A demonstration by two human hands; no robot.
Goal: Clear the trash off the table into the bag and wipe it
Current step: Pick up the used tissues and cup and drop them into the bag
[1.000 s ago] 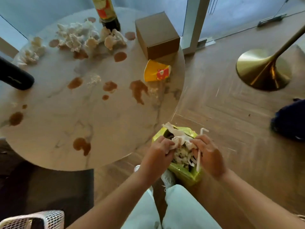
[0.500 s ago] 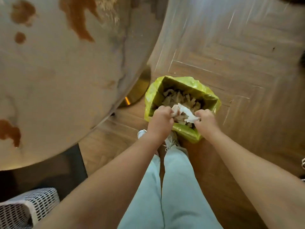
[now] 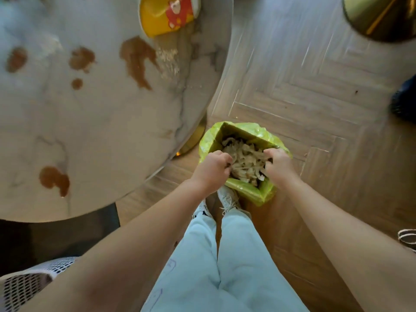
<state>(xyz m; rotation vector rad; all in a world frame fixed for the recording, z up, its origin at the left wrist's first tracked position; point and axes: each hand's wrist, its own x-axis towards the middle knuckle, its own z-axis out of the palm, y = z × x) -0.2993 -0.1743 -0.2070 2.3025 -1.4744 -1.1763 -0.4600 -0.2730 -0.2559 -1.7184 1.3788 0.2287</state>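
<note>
A yellow-green trash bag (image 3: 238,129) lines a bin on the wooden floor, right of the round marble table (image 3: 101,122). It is filled with crumpled tissues (image 3: 245,157). My left hand (image 3: 211,171) and my right hand (image 3: 279,165) are at the bag's near rim, a little apart. The curled fingers of both dig into the tissue pile. On the table lie brown stains (image 3: 136,57), crumbs (image 3: 168,61) and a tipped yellow paper cup (image 3: 164,15).
A gold disc base (image 3: 380,16) stands on the floor at the top right, with a dark object (image 3: 405,100) at the right edge. A white mesh basket (image 3: 29,282) sits at the lower left. My shoes (image 3: 227,197) touch the bag.
The white tissue held between my hands has gone down into the bag, and my hands have moved apart into the pile. The view has lifted back toward the table and the cup.
</note>
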